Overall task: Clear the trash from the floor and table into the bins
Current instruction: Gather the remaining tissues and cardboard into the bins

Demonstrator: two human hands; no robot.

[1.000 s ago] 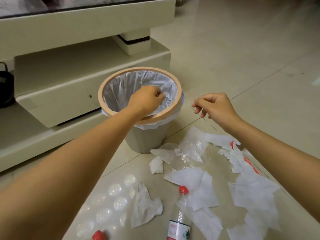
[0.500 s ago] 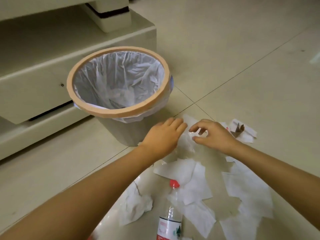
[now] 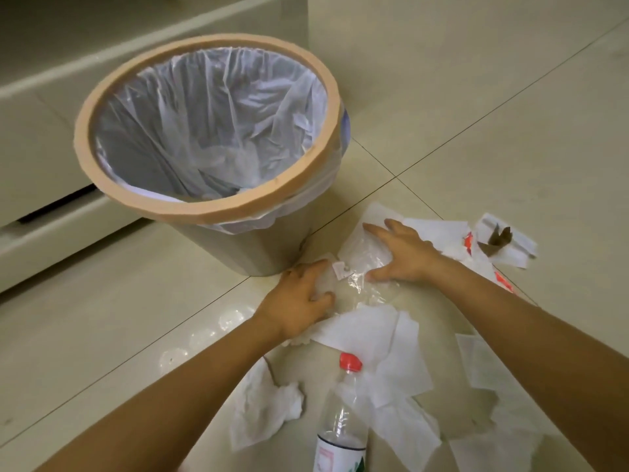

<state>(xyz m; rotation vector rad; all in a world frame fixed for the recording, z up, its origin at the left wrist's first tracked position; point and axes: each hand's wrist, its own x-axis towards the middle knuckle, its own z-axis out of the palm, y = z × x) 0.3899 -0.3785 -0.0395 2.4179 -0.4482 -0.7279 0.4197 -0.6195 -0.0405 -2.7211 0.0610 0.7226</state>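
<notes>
Both hands have dropped from the bin [image 3: 308, 180] to the floor; the left hand [image 3: 299, 298] and right hand [image 3: 405, 255] now press spread fingers round the clear plastic wrapper [image 3: 366, 264], not yet clenched; gathering has begun.

Two bare hands press down on a crumpled clear plastic bag [image 3: 364, 267] on the pale tiled floor [image 3: 476, 114], the left hand [image 3: 301, 298] at its near edge, the right hand [image 3: 401, 252] spread across its top. Just beside them stands a round grey waste bin [image 3: 238, 243] with a tan rim and translucent liner. White paper tissues [image 3: 381, 338] and a clear plastic bottle with a red cap [image 3: 340, 417] litter the floor nearby.
</notes>
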